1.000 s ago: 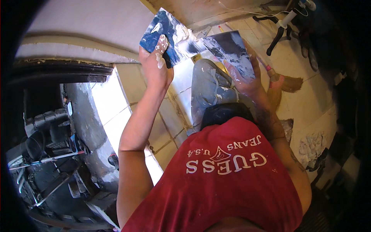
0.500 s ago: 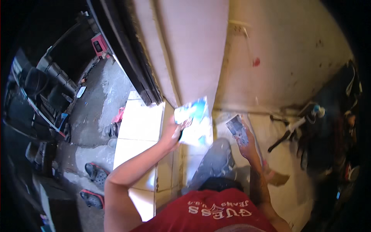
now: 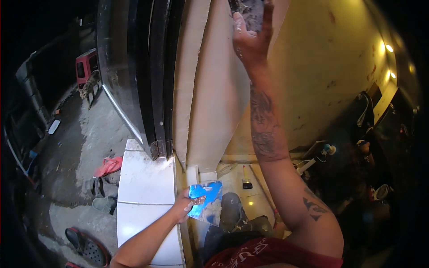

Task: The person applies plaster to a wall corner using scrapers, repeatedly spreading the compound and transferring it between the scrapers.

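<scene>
Low down near my knees, my left hand (image 3: 182,207) is closed on the edge of a flat rectangular panel (image 3: 211,206), blue and silvery with whitish smears. Raised to the upper edge of the picture, my right hand (image 3: 253,43) grips a flat dark-grey rectangular plate (image 3: 250,17) spotted with pale smears. The plate is partly cut off there. Behind it rises the pale wall (image 3: 214,89); whether the plate touches the wall I cannot tell. Pale residue clings to the right hand's fingers and thumb.
A dark door frame (image 3: 163,80) stands left of the wall, above a white tiled sill (image 3: 147,178). A paintbrush (image 3: 247,182) and a long stick (image 3: 264,190) lie on the floor by my legs. Clogs (image 3: 91,250), a pink item (image 3: 108,166) and an animal (image 3: 90,87) are outside.
My right hand has gone up from beside my legs to high in front of the wall with the grey plate. My left hand and its panel now appear lower, and the view has tilted upward.
</scene>
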`<state>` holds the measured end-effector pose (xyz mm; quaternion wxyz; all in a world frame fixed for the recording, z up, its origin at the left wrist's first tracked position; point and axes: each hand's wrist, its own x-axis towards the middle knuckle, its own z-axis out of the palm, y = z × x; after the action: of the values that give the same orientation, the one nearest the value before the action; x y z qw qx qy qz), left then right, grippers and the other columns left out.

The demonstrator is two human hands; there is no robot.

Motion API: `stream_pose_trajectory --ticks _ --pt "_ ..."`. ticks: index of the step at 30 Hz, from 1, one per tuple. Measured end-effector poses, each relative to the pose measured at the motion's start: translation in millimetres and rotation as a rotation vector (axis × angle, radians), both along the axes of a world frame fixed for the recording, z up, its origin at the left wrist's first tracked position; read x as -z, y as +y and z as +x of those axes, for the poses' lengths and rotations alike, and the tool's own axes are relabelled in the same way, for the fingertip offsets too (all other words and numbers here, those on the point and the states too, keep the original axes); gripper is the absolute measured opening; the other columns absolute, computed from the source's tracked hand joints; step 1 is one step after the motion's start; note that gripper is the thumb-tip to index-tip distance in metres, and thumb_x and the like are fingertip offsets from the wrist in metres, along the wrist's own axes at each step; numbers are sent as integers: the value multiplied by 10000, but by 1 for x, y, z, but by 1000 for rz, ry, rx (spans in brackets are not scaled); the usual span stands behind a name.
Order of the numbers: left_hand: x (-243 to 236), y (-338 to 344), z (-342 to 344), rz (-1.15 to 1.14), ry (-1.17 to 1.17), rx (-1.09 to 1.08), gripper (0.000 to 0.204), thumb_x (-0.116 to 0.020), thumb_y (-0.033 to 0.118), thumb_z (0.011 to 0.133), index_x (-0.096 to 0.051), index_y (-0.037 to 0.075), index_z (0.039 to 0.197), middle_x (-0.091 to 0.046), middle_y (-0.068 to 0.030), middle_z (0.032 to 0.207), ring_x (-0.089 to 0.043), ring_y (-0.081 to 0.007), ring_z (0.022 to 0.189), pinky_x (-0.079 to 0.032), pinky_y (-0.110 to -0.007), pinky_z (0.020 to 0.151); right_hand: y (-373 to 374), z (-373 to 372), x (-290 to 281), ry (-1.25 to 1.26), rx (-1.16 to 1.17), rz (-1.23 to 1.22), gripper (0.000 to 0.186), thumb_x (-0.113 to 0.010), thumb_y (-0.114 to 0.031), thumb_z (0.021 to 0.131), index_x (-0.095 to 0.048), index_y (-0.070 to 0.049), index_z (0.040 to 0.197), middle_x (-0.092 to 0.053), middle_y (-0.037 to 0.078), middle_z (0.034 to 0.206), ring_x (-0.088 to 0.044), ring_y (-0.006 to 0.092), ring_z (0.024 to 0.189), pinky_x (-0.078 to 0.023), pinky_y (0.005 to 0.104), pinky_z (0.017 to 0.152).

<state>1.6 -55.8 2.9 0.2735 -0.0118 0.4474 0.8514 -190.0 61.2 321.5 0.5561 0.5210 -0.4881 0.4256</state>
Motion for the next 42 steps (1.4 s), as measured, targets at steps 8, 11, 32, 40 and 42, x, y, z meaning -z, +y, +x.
stream_pose_trajectory --ticks 8,11,32,40,42 --pt "-9 23 3 68 9 69 285 -529 -3 743 -508 35 1024 -566 -26 841 -527 -87 724 -436 -213 640 -12 12 -5 158 90 77 582 -379 109 705 -249 -28 1255 -372 159 1229 -395 235 1116 -336 295 906" --pt "-2 17 4 47 20 41 277 -526 -8 743 -508 28 1017 -569 -30 850 -540 -95 736 -450 -231 645 -24 20 17 27 114 -52 482 -409 61 697 -364 1 1173 -466 155 1128 -464 223 1032 -377 299 859" --pt "-4 20 3 -78 15 48 290 -603 30 723 -504 37 995 -572 -11 858 -527 -86 749 -432 -226 680 6 34 155 -195 307 204 585 -414 119 724 -220 -49 1250 -454 180 1094 -537 254 924 -440 303 766" --pt "-9 22 2 -51 18 35 272 -595 16 724 -511 31 982 -576 -15 850 -531 -83 743 -440 -220 670 12 38 193 -298 172 207 676 -395 166 628 -312 -138 1226 -420 202 1117 -486 305 964 -436 304 740" --pt "-13 22 3 -58 4 38 263 -594 16 725 -511 28 974 -575 -12 844 -529 -82 740 -438 -223 671 15 39 203 -349 148 219 683 -394 168 629 -308 -147 1229 -420 204 1117 -482 307 973 -438 307 741"
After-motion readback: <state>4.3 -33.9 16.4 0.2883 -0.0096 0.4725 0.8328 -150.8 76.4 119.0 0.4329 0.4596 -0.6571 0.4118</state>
